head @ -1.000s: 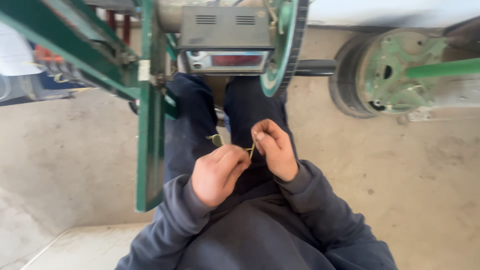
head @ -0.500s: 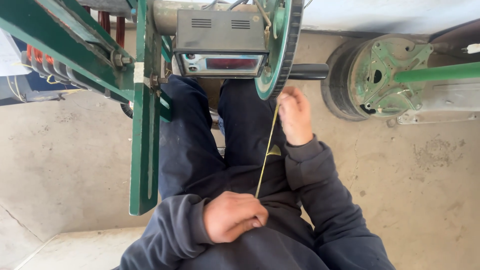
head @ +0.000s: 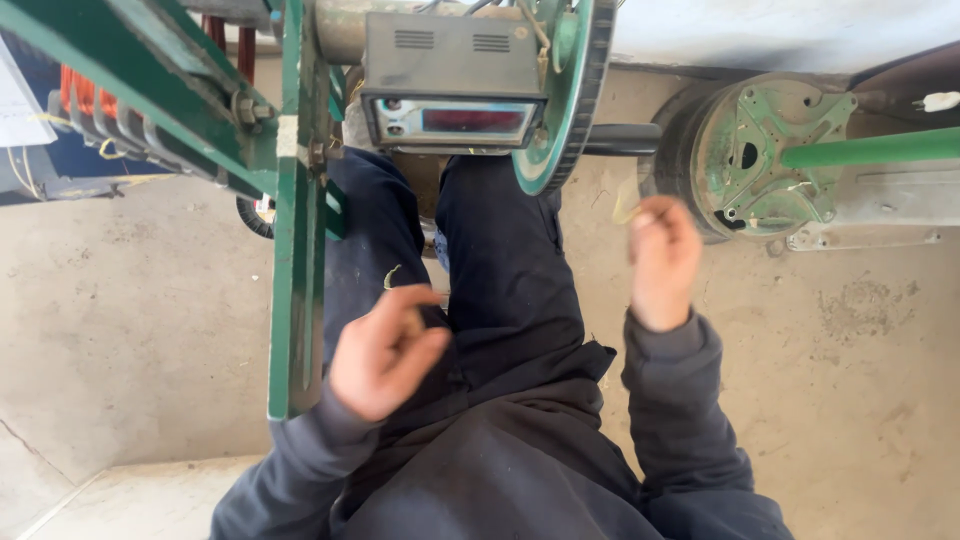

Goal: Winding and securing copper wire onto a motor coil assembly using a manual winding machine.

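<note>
I sit over my dark trouser legs (head: 510, 260). My left hand (head: 385, 350) hovers above my left thigh beside the green frame, fingers curled and thumb against forefinger. A short curl of thin yellowish strand (head: 392, 276) sticks up just above it. My right hand (head: 660, 262) is raised to the right of my knee, near the green round hub. Its fingertips are pinched on a pale yellowish bit of strand (head: 628, 212). Both hands are blurred. No strand shows between them.
A green metal frame post (head: 296, 260) stands left of my legs. Ahead are a grey box with a red display (head: 450, 112), a green toothed wheel (head: 572, 110), a black handle (head: 622, 140), a green round hub (head: 770, 160) and a green rod (head: 880, 148). Concrete floor (head: 130, 330) lies around.
The hands first pulled apart with a long thin strand taut between them. Now that strand span is gone, the left hand has risen and the right hand has swung right.
</note>
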